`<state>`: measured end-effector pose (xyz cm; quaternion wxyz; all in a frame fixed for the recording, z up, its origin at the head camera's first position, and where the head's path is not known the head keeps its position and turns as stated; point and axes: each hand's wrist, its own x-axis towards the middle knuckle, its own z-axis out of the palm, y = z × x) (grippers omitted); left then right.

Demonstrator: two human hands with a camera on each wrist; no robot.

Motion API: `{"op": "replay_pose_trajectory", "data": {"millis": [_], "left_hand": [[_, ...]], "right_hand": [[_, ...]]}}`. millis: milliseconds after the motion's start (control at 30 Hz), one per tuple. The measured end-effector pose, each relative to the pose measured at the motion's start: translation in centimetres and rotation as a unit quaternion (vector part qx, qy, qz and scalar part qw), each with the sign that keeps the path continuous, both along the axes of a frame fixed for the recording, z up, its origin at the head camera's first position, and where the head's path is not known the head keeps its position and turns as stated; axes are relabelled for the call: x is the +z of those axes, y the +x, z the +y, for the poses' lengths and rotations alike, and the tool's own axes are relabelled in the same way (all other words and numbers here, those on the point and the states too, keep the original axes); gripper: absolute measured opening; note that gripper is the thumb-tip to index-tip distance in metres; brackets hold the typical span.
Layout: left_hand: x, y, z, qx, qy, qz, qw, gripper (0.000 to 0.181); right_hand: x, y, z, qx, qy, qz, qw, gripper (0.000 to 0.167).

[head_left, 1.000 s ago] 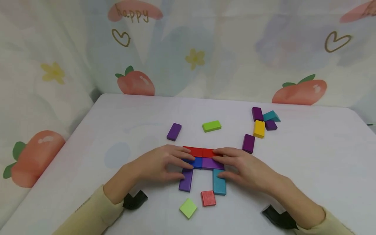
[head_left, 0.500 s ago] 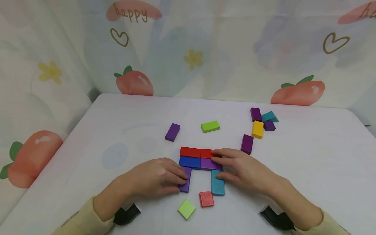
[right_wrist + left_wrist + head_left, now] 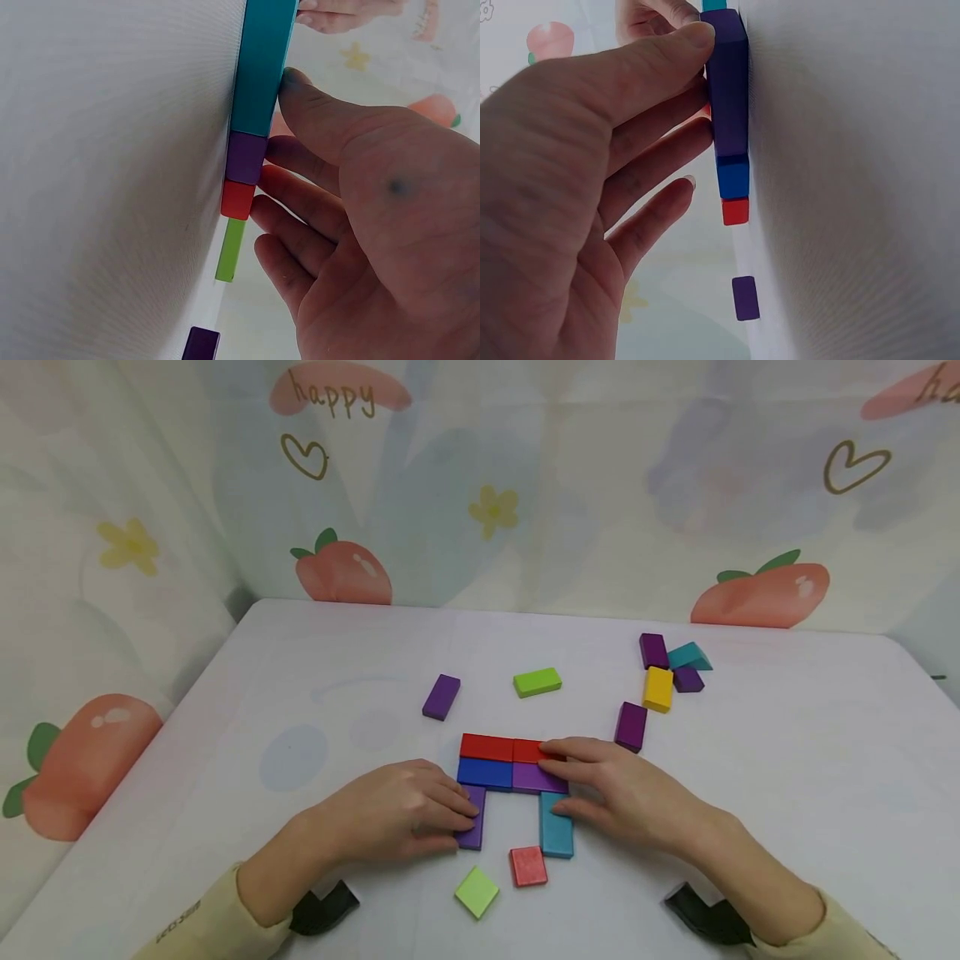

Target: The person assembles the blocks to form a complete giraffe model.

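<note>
My left hand (image 3: pixel 408 810) rests its fingertips on a purple block (image 3: pixel 474 828) that lies lengthwise. In the left wrist view its thumb touches one end of that purple block (image 3: pixel 727 82). My right hand (image 3: pixel 622 789) lies with fingers spread over the other side. Its fingertips touch a red block (image 3: pixel 527 750), a second purple block (image 3: pixel 528 778) and a teal block (image 3: pixel 557 839). To the left, another red block (image 3: pixel 486 747) and a blue block (image 3: pixel 483 773) complete two touching rows. The purple and teal blocks extend toward me from the row ends like legs.
Nearer me lie a coral-red square block (image 3: pixel 528 867) and a light green square block (image 3: pixel 477 892). Beyond the rows are a loose purple block (image 3: pixel 441 697) and a green block (image 3: pixel 537 682). At back right, a yellow block (image 3: pixel 658 690) sits among several purple blocks and a teal wedge (image 3: pixel 690 657).
My left hand has drawn back toward me from the red and blue blocks onto the purple leg block, uncovering the left ends of both rows. My right hand has stayed in place.
</note>
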<state>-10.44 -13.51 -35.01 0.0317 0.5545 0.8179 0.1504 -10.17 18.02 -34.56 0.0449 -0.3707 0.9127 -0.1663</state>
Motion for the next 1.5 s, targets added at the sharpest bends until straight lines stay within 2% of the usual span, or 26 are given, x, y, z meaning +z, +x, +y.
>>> {"op": "replay_pose_trajectory", "data": {"millis": [333,500,600,767,900,1033,1267,1500], "left_hand": [[0.1,0.0,-0.1,0.003,-0.001,0.0,1.0,0.027],[0.0,-0.1,-0.3,0.013,0.02,-0.027,0.9994,0.026],[-0.1,-0.2,-0.3,0.037,0.051,-0.046,0.997,0.026],[-0.2,-0.8,0.0,0.105,0.106,-0.058,0.9871,0.04],[-0.4,-1.4,0.6,0.145,0.081,-0.068,0.9838,0.057],[-0.7,-2.0,1.1,0.162,0.044,-0.08,0.9826,0.061],[-1.1,-2.4,1.1,0.161,0.029,-0.101,0.9814,0.058],[-1.2,-2.4,1.2,0.15,0.023,-0.102,0.9831,0.047]], "right_hand": [[-0.2,-0.1,-0.1,0.0,0.002,0.003,1.0,0.053],[-0.1,-0.1,-0.1,-0.002,0.004,0.001,1.0,0.053],[0.0,-0.1,0.0,-0.001,0.004,0.0,1.0,0.053],[0.0,-0.2,0.0,0.002,0.003,0.001,1.0,0.053],[0.0,-0.2,0.0,0.005,0.001,0.003,1.0,0.053],[-0.1,-0.2,0.0,0.004,0.004,0.001,1.0,0.054],[-0.1,-0.2,-0.1,0.005,0.0,0.004,1.0,0.053],[-0.1,-0.2,-0.1,0.005,-0.001,0.003,1.0,0.053]]}}
